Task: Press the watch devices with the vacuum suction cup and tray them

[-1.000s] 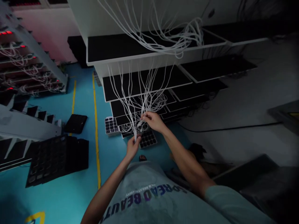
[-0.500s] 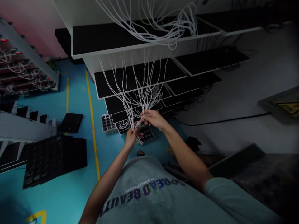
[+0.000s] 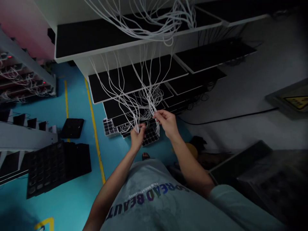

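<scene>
White cables hung from stacked black panels down into both hands. Left hand had its fingers closed around the bundle; right hand apparently pinched strands separately, holding them taut and apart, though dim light obscured the grip.

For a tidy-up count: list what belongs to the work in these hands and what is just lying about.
In the work: left hand, right hand, white cables, black panels they hang over.

Lying about: black grid tray, black pad, large black grid mat, black floor cable.
</scene>
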`<state>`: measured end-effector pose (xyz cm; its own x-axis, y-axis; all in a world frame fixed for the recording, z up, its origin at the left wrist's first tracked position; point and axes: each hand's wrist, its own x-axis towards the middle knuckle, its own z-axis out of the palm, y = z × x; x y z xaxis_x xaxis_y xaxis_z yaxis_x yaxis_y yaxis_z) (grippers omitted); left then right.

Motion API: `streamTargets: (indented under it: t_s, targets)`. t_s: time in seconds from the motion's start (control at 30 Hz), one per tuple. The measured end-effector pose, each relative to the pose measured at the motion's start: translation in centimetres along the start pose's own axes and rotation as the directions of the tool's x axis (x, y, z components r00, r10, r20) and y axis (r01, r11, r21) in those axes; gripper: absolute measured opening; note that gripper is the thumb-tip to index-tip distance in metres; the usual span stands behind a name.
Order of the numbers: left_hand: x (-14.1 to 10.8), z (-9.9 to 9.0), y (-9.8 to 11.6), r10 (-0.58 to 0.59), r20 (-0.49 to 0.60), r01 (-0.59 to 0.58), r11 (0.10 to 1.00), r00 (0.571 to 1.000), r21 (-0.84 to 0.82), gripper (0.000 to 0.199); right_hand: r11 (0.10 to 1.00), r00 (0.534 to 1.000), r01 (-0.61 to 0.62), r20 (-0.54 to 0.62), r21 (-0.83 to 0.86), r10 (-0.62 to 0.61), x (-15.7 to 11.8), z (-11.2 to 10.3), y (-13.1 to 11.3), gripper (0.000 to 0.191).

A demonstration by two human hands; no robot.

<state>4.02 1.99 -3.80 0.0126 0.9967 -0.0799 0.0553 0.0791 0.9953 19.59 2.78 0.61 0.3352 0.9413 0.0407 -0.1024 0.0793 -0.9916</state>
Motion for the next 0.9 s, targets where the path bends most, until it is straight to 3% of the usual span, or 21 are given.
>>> streamTargets:
  t_s: [0.17,0.23,0.27,0.33,0.4,0.47,0.53,0.57,0.67,0.77,0.9]
  targets:
    - [0.8,0.8,0.6,0.068,-0.04,-0.066,0.997,0.997,0.046,0.029,1.0,0.948,0.016,0.318,0.005,-0.017,-0.6,2.2,0.4,0.029]
    - [1.1,0.8,1.1,0.073,-0.06,-0.07,0.996,0.996,0.051,0.031,1.0,0.929,0.019,0.369,0.024,-0.026,-0.6,2.7,0.0,0.029]
    - [1.1,0.6,1.4,0.064,-0.063,-0.061,0.997,0.996,0.049,0.034,0.999,0.942,0.034,0.332,0.035,-0.044,-0.5,2.7,-0.2,0.03]
    - [1.1,0.2,1.9,0.042,-0.065,-0.04,0.998,0.997,0.044,0.036,0.996,0.986,0.073,0.149,0.043,-0.079,-0.1,2.2,-0.2,0.036]
    - [1.0,-0.4,2.4,0.022,-0.06,-0.019,0.999,0.998,0.039,0.038,0.998,0.998,0.049,0.022,0.05,-0.05,0.2,1.9,0.4,0.043]
    - [0.8,-0.8,2.8,0.006,-0.047,-0.004,0.999,0.999,0.038,0.039,0.993,0.988,-0.079,0.14,0.086,0.067,0.3,2.0,1.5,0.047]
    - [0.6,-1.1,2.9,0.002,-0.041,-0.001,0.999,0.999,0.04,0.041,0.975,0.942,-0.198,0.294,0.098,0.162,0.3,2.5,2.5,0.047]
    - [0.6,-1.1,3.0,0.006,-0.045,-0.004,0.999,0.999,0.043,0.042,0.973,0.937,-0.211,0.302,0.092,0.175,0.3,2.7,2.9,0.046]
    - [0.4,-1.0,3.1,0.011,-0.084,-0.011,1.0,0.996,-0.011,0.045,0.984,0.976,-0.164,0.155,0.073,0.151,0.6,2.9,3.5,0.043]
    - [0.2,-0.7,3.5,0.001,-0.129,-0.016,0.993,0.992,-0.12,0.045,0.97,0.982,-0.189,0.058,0.151,0.182,0.9,2.8,3.3,0.043]
    - [-0.1,-0.5,4.5,-0.001,-0.158,-0.028,0.983,0.987,-0.18,0.044,0.935,0.976,-0.217,0.081,0.282,0.202,0.5,3.0,2.7,0.044]
